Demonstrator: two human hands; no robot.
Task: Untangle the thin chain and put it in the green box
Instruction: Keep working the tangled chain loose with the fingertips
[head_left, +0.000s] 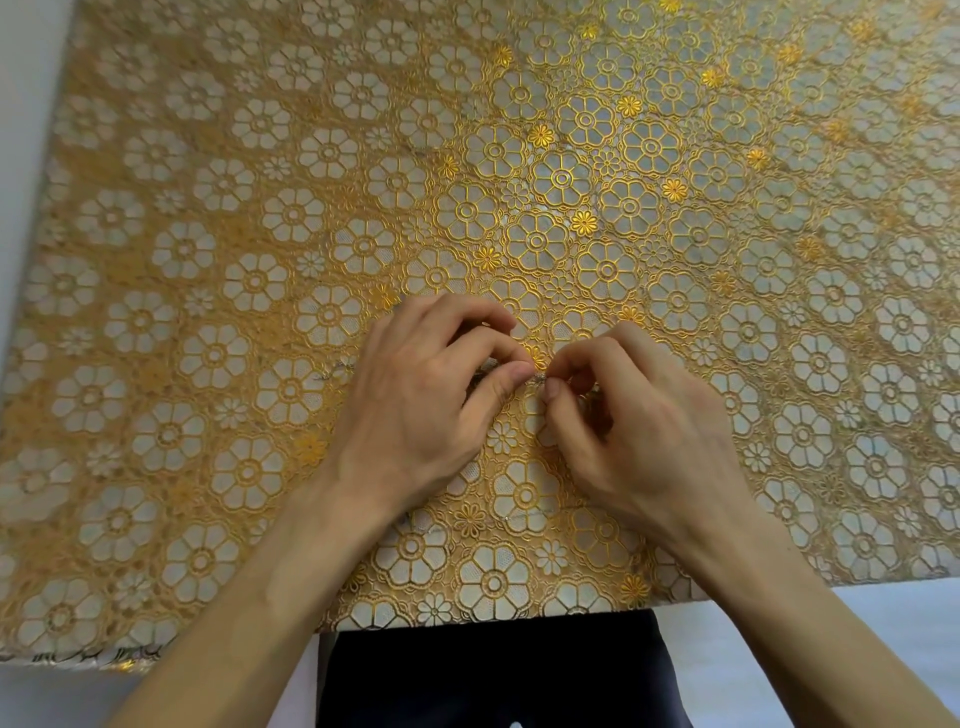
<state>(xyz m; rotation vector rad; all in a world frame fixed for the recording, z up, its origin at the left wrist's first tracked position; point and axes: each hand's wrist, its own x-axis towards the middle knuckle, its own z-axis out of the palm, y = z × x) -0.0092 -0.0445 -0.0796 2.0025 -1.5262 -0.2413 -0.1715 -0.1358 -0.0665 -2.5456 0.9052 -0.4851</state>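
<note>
Home setting, by the look of it. I sat at a table covered edge to edge by a tablecloth (675, 156) of gold-and-white flower lace (glossy, catching the light). Pale plain floor (841, 623) showed past the near edge, and my dark clothing (493, 680).

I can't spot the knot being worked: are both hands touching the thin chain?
Touching. The head view shows the left hand and right hand each pinching the thin chain between thumb and forefinger; a short silvery stretch spans their fingertips.
</note>
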